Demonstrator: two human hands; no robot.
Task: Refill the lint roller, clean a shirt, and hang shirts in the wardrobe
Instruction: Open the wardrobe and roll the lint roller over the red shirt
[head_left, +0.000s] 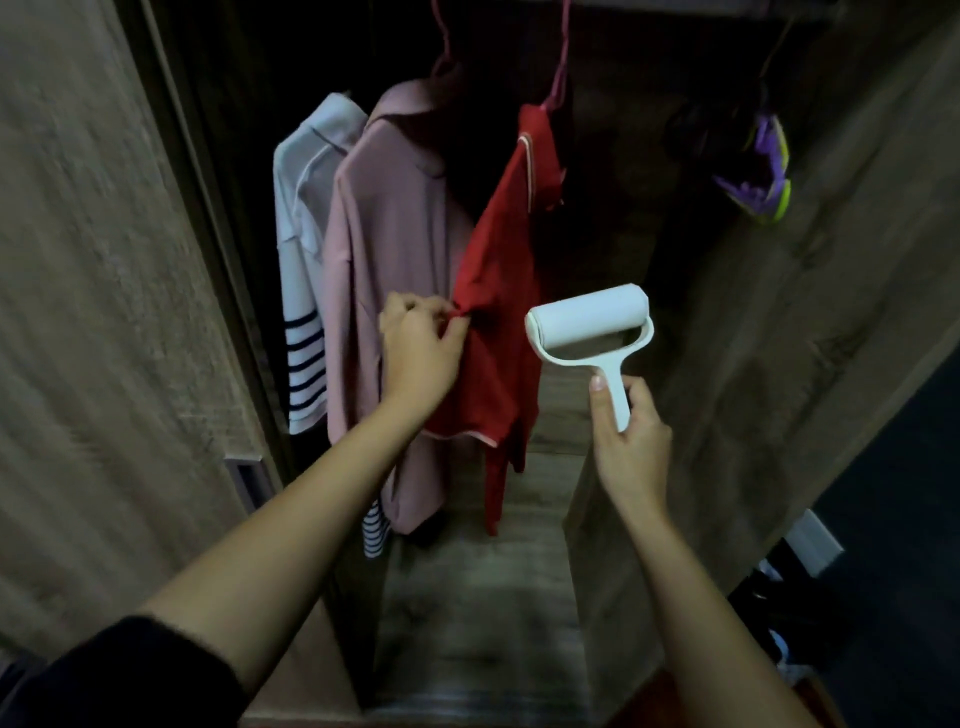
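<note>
The red shirt (501, 291) hangs on a pink hanger (558, 67) inside the open wardrobe (779, 312), to the right of a dusty-pink shirt (389, 249) and a white shirt with navy-striped sleeves (301, 270). The left hand (421, 348) is pinched shut on a fold of the red cloth at about mid-height, drawing it sideways so the fabric bunches at the fingertips. The right hand (631, 436) is wrapped closed around the flat white handle of the lint roller (589, 332), thumb laid up along the stem, with the white roll lying just beside the shirt and, as far as can be told, not yet touching it. The shirt looks like a light, limp knit: it will swing and fold away under any push, so it likely needs to be held taut from the hem or a side seam, stretched against the hanger's pull, to give the roller something firm to press on. A small pinch like the present one gives only a narrow tight patch; a flatter grip lower down would probably serve better. The roller appears light and rigid, its sticky sheet the only delicate part, so the handle is the sensible place to hold it, well clear of the roll. The hanger hook could slip off the rail if the cloth is tugged hard.
</note>
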